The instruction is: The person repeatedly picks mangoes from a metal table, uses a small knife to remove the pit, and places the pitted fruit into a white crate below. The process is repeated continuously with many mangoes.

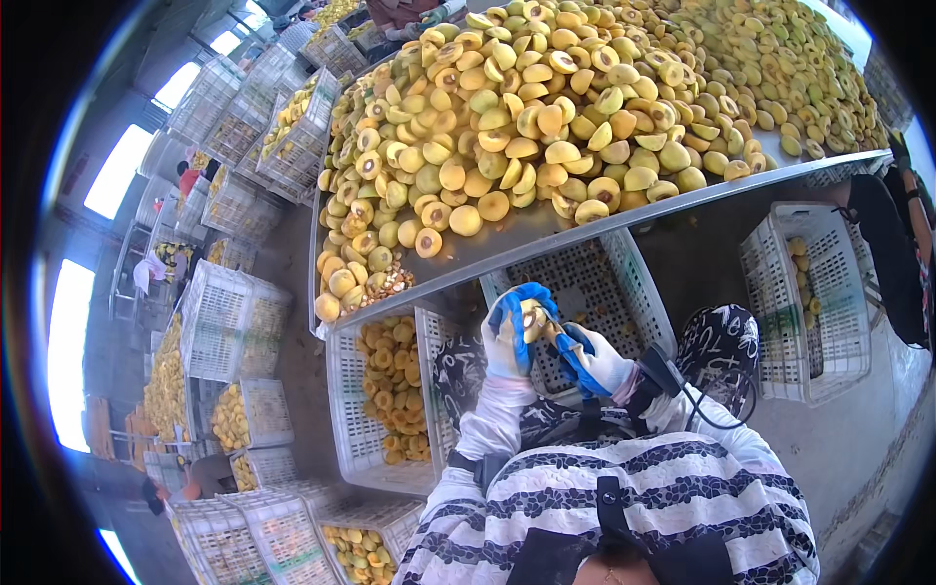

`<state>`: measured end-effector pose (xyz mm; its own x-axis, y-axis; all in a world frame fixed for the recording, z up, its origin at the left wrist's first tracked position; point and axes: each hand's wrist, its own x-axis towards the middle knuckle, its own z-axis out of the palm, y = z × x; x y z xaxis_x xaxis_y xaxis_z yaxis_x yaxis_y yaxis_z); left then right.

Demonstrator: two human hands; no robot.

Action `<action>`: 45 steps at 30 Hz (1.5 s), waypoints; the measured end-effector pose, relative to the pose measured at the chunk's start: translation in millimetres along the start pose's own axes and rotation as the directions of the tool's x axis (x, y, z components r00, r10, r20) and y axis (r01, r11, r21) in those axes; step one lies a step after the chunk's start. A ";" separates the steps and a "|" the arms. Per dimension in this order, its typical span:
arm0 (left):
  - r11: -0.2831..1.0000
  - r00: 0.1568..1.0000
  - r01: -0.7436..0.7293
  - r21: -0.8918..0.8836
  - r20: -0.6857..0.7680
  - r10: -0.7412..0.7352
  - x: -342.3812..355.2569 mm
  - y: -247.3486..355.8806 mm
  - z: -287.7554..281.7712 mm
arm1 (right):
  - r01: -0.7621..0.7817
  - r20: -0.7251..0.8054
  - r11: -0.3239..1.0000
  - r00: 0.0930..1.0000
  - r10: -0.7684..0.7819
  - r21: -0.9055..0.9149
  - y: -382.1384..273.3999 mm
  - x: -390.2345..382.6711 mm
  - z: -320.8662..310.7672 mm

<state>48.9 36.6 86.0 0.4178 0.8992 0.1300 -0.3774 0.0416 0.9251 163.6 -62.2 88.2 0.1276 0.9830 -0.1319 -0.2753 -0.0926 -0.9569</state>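
My left hand (511, 331), in a white glove with blue coating, is closed around a halved yellow peach (532, 320). Its cut face is turned toward my right hand (597, 363). That hand, gloved alike, has its fingers curled close to the fruit; a narrow thing seems to stick out from them, too small to make out. Both hands are above a white plastic crate (636, 268) in front of me. Beyond them a big pile of peach halves (546, 122), many with brown pits showing, covers a metal table (585, 232).
Reddish-brown pit scraps (392, 281) lie at the table's near left corner. A white crate (353, 439) of peach halves stands left of my legs; another crate (838, 322) is at the right. Stacked crates (234, 322) fill the left side. Other people work across the table and at right.
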 end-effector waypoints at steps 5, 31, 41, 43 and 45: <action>0.999 0.999 0.031 0.015 0.014 -0.031 0.8 -1.6 -5.1 | -0.255 0.027 0.942 0.966 0.255 0.217 16.5 0.7 0.0; 0.973 0.956 0.231 -0.022 -0.182 -0.231 1.0 17.9 31.0 | -0.152 0.135 0.951 0.984 0.119 0.268 19.3 -1.7 -2.4; 0.977 0.975 0.206 0.061 -0.103 -0.199 1.9 3.9 19.8 | -0.528 0.565 0.587 0.813 0.142 0.613 15.3 -7.6 -11.8; 0.959 0.952 0.281 0.021 -0.129 -0.276 1.5 -1.2 20.2 | -0.619 0.643 0.417 0.759 0.102 0.665 18.2 -6.9 -12.3; 0.911 0.904 0.377 -0.166 -0.146 -0.401 1.8 -7.0 19.8 | -0.679 0.672 0.259 0.729 0.130 0.687 23.9 -4.5 -15.9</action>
<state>68.6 29.3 86.9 0.4084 0.8601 -0.3057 -0.3238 0.4496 0.8325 171.6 -71.3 61.8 -0.5826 0.8114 -0.0466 -0.8127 -0.5824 0.0196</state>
